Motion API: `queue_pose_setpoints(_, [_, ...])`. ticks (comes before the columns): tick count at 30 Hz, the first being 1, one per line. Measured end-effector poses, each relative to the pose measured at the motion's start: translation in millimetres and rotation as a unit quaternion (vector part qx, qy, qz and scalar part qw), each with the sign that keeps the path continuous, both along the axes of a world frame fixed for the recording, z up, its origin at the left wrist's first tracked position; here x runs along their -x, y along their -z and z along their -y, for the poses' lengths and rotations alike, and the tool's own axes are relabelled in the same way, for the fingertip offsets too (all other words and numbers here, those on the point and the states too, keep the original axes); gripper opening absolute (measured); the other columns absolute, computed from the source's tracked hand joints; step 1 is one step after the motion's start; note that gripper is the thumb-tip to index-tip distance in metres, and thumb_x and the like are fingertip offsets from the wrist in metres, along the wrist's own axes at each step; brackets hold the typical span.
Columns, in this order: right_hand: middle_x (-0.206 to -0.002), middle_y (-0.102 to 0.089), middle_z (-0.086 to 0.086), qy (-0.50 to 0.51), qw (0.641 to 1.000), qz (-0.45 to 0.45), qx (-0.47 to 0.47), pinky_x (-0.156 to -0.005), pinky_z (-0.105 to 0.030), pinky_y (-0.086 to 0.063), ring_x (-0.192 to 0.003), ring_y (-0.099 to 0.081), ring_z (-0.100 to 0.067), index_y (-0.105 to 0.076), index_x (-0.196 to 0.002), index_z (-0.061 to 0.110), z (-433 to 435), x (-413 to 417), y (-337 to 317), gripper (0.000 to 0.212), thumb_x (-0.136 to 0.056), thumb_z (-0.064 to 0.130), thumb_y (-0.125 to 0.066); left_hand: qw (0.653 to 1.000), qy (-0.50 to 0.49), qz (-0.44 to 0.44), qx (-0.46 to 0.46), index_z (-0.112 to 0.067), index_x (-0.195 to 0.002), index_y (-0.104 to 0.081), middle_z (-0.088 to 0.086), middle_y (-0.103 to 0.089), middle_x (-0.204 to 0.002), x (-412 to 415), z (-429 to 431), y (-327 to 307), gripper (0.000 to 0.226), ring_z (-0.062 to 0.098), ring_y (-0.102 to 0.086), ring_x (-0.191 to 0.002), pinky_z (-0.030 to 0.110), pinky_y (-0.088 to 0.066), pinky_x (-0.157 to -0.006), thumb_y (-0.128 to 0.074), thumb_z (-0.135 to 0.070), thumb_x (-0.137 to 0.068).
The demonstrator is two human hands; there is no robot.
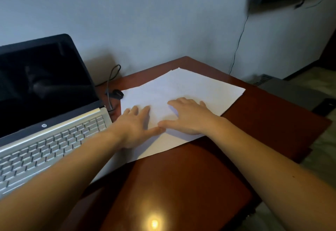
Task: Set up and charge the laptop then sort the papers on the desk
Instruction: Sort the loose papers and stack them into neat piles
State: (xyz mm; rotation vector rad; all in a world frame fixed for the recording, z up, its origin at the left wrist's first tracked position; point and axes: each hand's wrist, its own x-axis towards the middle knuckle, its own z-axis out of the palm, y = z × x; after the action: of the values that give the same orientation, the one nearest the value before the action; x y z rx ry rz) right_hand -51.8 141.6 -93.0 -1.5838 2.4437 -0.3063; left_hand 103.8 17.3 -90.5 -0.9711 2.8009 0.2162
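Observation:
A stack of white papers (183,87) lies flat on the reddish-brown desk (190,176), right of the laptop. My left hand (135,125) and my right hand (189,116) both rest flat on the papers with straight fingers, thumbs touching. The silver laptop (52,138) stands open at the left with a dark screen. A black charger cable (111,83) runs from the wall side down to the laptop's right edge, beside a small black plug or adapter (117,94).
The wall stands right behind the desk. A thin black wire (238,43) hangs down the wall from a dark object at the top right. A grey box (291,92) sits on the floor beyond the desk's right edge.

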Motion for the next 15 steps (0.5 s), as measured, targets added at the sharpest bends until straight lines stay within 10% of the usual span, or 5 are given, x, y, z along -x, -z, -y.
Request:
queue_pose_setpoints(8, [-0.155,-0.023,-0.008,0.025,0.998,-0.045,-0.034,-0.103,-0.051,-0.034,-0.137,-0.03,-0.034,-0.029,-0.148,0.027,9,10,-5,0.068,-0.09,0.06,-0.042,0.958,-0.115,-0.23,-0.126,-0.029,-0.156,-0.035,0.002,-0.025,-0.166,4,8,-1,0.074,0.023,-0.021,-0.153,0.042,-0.02,-0.125,-0.07,-0.034,-0.09])
queue_pose_setpoints(15, [-0.159,-0.015,-0.014,0.086,0.996,-0.02,-0.021,-0.107,-0.047,-0.033,-0.141,-0.024,-0.037,-0.021,-0.153,0.024,4,16,-9,0.079,-0.09,0.063,-0.048,0.75,-0.322,-0.489,-0.308,-0.017,-0.116,-0.065,0.005,-0.065,-0.125,18,2,-17,0.031,0.023,-0.06,-0.115,0.034,-0.048,-0.103,-0.061,-0.003,-0.088])
